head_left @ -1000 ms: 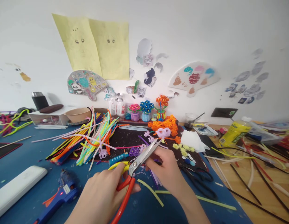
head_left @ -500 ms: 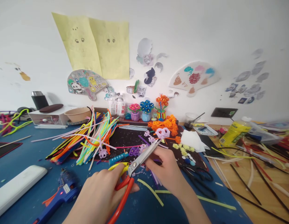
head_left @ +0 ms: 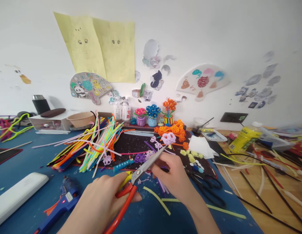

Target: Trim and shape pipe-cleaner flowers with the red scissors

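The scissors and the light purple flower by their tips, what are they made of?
Scissors: blades probably smooth metal, being grey and gleaming; red handle shines like plastic, maybe a coating.
Light purple flower: seemingly fuzzy pipe cleaner, from its thick, soft-edged loops.

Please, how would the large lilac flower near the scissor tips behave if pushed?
The lilac flower looks formed from looped strands, so its petals would probably bend rather than break. Its open loops suggest low weight.
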A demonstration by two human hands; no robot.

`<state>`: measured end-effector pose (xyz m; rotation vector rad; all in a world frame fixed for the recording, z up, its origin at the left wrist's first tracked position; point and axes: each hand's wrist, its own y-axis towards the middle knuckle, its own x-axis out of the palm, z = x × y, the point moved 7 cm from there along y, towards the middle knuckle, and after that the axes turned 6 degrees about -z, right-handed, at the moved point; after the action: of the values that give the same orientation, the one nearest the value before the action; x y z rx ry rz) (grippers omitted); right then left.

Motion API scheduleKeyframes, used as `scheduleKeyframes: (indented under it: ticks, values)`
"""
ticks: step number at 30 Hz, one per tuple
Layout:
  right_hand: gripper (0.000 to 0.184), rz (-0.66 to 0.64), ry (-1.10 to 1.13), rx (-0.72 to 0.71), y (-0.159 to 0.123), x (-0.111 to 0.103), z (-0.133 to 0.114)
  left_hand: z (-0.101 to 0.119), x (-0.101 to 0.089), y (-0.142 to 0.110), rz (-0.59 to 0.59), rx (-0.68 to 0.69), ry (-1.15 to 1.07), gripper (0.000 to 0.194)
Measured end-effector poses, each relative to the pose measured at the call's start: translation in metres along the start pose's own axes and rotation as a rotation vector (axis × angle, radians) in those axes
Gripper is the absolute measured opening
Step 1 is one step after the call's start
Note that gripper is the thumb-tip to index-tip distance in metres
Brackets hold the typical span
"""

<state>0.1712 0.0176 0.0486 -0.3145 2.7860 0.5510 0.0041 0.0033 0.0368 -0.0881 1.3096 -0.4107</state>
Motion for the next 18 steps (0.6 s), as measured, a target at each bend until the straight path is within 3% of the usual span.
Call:
scheduleKeyframes:
  ticks: [9,18]
  values:
    - [0.012,0.034,0.139,0.020,-0.001,-0.005,0.005,-0.018,-0.003,0.003,0.172,-0.035,-0.251,0.029]
    - [0.011,-0.009,0.167,0.005,-0.002,0.000,0.003,0.008,0.009,0.001,0.090,-0.004,-0.179,0.015]
